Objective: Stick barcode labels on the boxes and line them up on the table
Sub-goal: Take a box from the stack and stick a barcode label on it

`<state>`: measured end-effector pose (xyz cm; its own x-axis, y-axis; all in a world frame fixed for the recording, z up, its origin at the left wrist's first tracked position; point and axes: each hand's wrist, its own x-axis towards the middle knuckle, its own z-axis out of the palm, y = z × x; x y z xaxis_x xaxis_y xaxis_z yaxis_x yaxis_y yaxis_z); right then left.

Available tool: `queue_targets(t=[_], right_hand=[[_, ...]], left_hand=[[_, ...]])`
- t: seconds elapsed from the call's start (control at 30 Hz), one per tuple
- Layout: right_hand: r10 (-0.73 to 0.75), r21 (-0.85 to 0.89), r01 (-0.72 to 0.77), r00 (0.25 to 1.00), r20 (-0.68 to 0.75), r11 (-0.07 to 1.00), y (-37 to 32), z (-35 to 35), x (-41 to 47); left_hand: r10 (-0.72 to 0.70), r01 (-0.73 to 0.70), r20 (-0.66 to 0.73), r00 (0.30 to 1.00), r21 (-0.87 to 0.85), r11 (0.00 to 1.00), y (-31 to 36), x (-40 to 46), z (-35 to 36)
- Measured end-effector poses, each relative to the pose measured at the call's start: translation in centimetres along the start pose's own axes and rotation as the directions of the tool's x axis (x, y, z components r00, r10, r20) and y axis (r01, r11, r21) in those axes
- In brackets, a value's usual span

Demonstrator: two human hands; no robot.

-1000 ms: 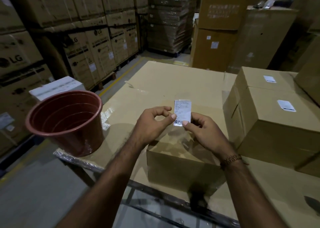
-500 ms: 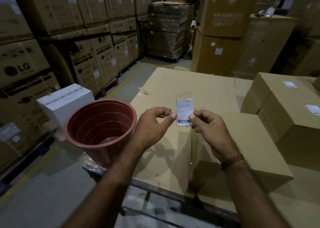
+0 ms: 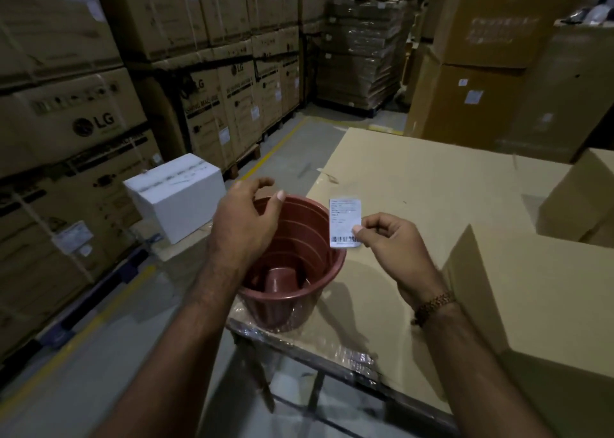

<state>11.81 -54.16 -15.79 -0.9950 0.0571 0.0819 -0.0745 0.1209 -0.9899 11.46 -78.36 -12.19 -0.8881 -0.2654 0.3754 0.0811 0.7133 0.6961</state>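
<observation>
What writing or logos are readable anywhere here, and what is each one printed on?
"LG": large brown carton stacked at far left.
"LG": brown carton further back in the same row; the vertical print beside it is too blurred to read.
White barcode label pinched in the right hand: barcode visible, text lines too small.
White stickers on other cartons: unreadable.

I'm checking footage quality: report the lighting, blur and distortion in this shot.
Head view: dim warehouse light, corners darker; wide-angle bending curves the stacked cartons; the barcode label in the right hand is bright but its text soft; the left hand over the red bucket is slightly blurred.
</observation>
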Motion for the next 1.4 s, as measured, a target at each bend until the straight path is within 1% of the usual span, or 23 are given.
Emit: queue_targets(t=[0.13, 0.23, 0.33, 0.43, 0.47, 0.53, 0.67, 0.77, 0.83, 0.93, 1.0, 1.07, 1.17, 1.27, 1.4], right_hand=[[-0.009, -0.038, 0.015, 0.990, 0.142, 0.999, -0.2, 2.7, 2.1], [0.004, -0.067, 0.010, 0.978, 0.208, 0.998, 0.3, 4.7, 3.3], [0.017, -0.138, 0.016, 0.972, 0.236, 0.990, 0.9, 6.7, 4.0], [0.052, -0.209, 0.000, 0.968, 0.245, 0.978, 1.3, 8.6, 4.5], [0.056, -0.258, 0.010, 0.968, 0.246, 0.966, 1.5, 9.3, 4.7], [0.065, -0.362, 0.027, 0.969, 0.239, 0.932, 2.2, 10.5, 5.1], [0.162, -0.460, -0.045, 0.962, 0.220, 0.887, 3.2, 12.8, 5.3], [0.225, -0.589, -0.075, 0.957, 0.186, 0.805, 3.2, 14.1, 5.5], [0.238, -0.647, -0.095, 0.962, 0.137, 0.756, 3.2, 14.7, 5.7], [0.258, -0.741, -0.122, 0.964, 0.070, 0.660, 3.2, 15.1, 6.2], [0.288, -0.802, -0.130, 0.956, 0.055, 0.583, 3.2, 15.1, 6.5], [0.320, -0.832, -0.148, 0.947, 0.037, 0.535, 3.3, 15.1, 7.0], [0.347, -0.857, -0.169, 0.938, 0.012, 0.487, 3.4, 15.0, 7.5], [0.360, -0.882, -0.155, 0.933, 0.018, 0.446, 3.5, 15.3, 7.7], [0.382, -0.896, -0.144, 0.923, 0.030, 0.419, 3.6, 16.0, 8.1]], left_hand=[[-0.051, 0.054, -0.034, 0.998, 0.073, 0.996, -2.3, 1.7, -0.6], [-0.091, 0.094, -0.035, 0.995, 0.100, 0.991, -4.2, 2.5, -1.0], [-0.113, 0.115, -0.023, 0.993, 0.126, 0.985, -6.1, 3.2, -1.1], [-0.121, 0.114, 0.040, 0.992, 0.153, 0.982, -7.8, 4.1, -1.1], [-0.113, 0.102, 0.062, 0.992, 0.164, 0.981, -8.3, 4.5, -1.1], [-0.091, 0.070, 0.107, 0.990, 0.186, 0.980, -9.2, 5.5, -1.1], [-0.034, -0.009, 0.199, 0.979, 0.209, 0.978, -11.2, 7.0, -1.0], [0.023, -0.081, 0.280, 0.960, 0.194, 0.978, -12.7, 7.8, -0.8], [0.063, -0.127, 0.340, 0.938, 0.171, 0.977, -13.5, 8.1, -0.5], [0.149, -0.202, 0.405, 0.902, 0.093, 0.975, -14.4, 8.6, -0.1], [0.200, -0.232, 0.413, 0.888, 0.027, 0.972, -14.5, 8.8, 0.1], [0.242, -0.261, 0.400, 0.884, -0.008, 0.965, -14.5, 8.9, 0.2], [0.264, -0.282, 0.382, 0.886, -0.010, 0.959, -14.7, 9.0, 0.6], [0.254, -0.254, 0.370, 0.894, -0.050, 0.966, -14.9, 8.8, 0.8], [0.259, -0.248, 0.342, 0.903, -0.077, 0.966, -15.4, 8.8, 0.9]])
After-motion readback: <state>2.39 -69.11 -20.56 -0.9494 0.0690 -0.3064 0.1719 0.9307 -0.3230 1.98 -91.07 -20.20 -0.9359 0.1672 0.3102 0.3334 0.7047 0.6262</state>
